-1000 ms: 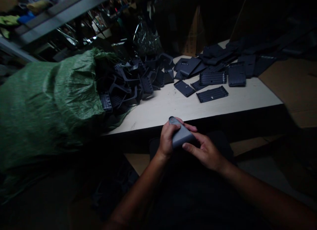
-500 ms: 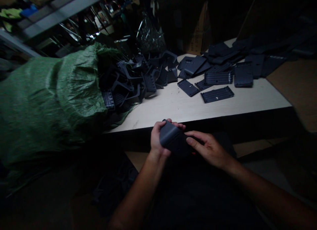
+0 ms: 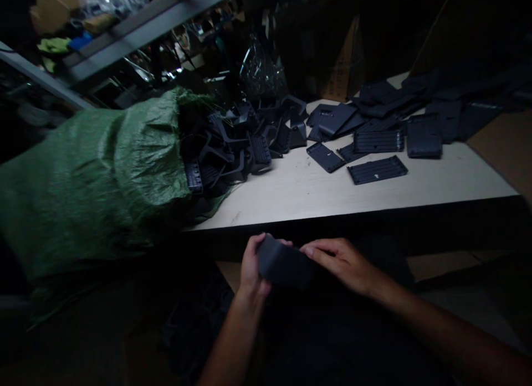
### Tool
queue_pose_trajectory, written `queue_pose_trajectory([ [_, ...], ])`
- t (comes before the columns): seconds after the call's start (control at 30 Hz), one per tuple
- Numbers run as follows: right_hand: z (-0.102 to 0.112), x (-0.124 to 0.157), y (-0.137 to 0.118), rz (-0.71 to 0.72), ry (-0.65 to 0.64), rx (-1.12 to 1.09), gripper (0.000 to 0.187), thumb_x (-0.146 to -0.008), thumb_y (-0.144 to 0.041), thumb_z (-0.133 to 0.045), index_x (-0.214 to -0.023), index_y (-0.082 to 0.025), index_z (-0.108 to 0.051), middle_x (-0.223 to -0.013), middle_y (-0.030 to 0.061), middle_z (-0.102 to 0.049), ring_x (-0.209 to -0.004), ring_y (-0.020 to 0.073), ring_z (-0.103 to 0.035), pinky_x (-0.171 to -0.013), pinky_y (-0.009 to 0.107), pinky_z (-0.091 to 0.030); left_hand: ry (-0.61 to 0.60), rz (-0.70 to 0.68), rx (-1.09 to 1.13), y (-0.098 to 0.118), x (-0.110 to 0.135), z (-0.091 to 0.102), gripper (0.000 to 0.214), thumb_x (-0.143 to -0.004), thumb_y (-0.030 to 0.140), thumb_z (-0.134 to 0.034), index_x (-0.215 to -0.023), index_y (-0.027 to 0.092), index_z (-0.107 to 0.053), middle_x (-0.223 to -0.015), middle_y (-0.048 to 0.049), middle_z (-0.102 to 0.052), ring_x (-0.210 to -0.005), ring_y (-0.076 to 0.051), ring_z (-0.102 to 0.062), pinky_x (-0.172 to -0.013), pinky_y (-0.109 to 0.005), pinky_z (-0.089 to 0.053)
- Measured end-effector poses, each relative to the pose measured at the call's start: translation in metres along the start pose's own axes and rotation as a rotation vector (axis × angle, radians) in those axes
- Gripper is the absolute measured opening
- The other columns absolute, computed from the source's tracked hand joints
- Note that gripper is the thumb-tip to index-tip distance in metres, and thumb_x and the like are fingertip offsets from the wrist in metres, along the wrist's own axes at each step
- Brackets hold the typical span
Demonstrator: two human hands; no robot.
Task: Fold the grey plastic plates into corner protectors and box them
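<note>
A dark grey plastic part (image 3: 285, 264) with a smooth outer face and a rounded bend is held in front of the table's near edge. My left hand (image 3: 251, 267) wraps round its left end, with the thumb on top and fingertips showing behind the far edge. At the upper right corner of the part, my right hand (image 3: 338, 260) pinches with thumb and index finger. Shadow hides the part's lower right side and the other right fingers.
On the pale table (image 3: 286, 195) lie several flat ribbed dark panels (image 3: 377, 170). Bent dark plastic brackets (image 3: 233, 137) spill from a green woven sack (image 3: 137, 148) at left. Cardboard (image 3: 505, 145) stands at right. A metal shelf beam (image 3: 153, 34) crosses the upper left.
The view has shifted, so the table and sack sit lower and further right. Both hands and the plastic part are now lower and farther from the table edge, the part slightly turned.
</note>
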State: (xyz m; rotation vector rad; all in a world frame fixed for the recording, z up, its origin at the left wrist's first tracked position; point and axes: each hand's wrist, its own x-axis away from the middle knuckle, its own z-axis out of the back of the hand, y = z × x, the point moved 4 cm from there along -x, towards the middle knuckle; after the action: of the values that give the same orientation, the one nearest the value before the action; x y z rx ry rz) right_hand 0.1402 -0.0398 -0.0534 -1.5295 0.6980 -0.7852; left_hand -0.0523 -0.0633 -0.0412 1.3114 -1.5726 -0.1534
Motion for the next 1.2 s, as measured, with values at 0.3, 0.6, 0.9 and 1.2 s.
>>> queue_pose_trajectory([
  [0.3,0.084,-0.017,-0.008,-0.033,0.272,0.126,0.057,-0.086,-0.074,-0.066,-0.099,-0.022,-0.084,-0.103,0.0106,-0.08,-0.103,0.0341,-0.073,-0.103,0.051,-0.053,0.602,-0.326,-1.08,0.089,0.041,0.195,0.044,-0.071,0.064,-0.063,-0.09,0.024,-0.069,-0.106,-0.0074,-0.079,-0.118,-0.039,-0.068,-0.099,-0.047,-0.055],
  [0.6,0.152,-0.021,0.004,-0.081,0.557,0.167,0.05,-0.074,-0.071,-0.075,-0.09,-0.024,-0.084,-0.099,0.0118,-0.08,-0.102,0.0396,-0.074,-0.107,0.059,-0.051,0.509,-0.377,-1.19,0.131,0.023,0.224,0.071,-0.081,0.07,-0.058,-0.134,0.022,-0.059,-0.121,-0.0121,-0.076,-0.101,-0.03,-0.077,-0.101,-0.043,-0.054],
  [0.9,0.158,-0.013,0.005,-0.113,0.588,0.15,0.027,-0.088,-0.05,-0.074,-0.09,-0.025,-0.083,-0.1,0.0148,-0.08,-0.101,0.0335,-0.076,-0.108,0.047,-0.049,0.625,-0.787,-1.163,0.199,-0.05,0.162,0.069,-0.088,0.057,-0.063,-0.144,0.017,-0.053,-0.088,-0.006,-0.078,-0.067,-0.023,-0.074,-0.07,-0.033,-0.056],
  [1.2,0.16,-0.017,0.02,-0.032,0.634,0.162,0.041,-0.072,-0.064,-0.075,-0.08,-0.025,-0.081,-0.088,0.0102,-0.08,-0.093,0.0383,-0.075,-0.105,0.06,-0.05,0.566,-0.721,-1.203,0.226,-0.096,0.14,0.047,-0.086,0.055,-0.065,-0.11,0.016,-0.074,-0.063,-0.0078,-0.074,-0.055,-0.025,-0.07,-0.057,-0.033,-0.051],
])
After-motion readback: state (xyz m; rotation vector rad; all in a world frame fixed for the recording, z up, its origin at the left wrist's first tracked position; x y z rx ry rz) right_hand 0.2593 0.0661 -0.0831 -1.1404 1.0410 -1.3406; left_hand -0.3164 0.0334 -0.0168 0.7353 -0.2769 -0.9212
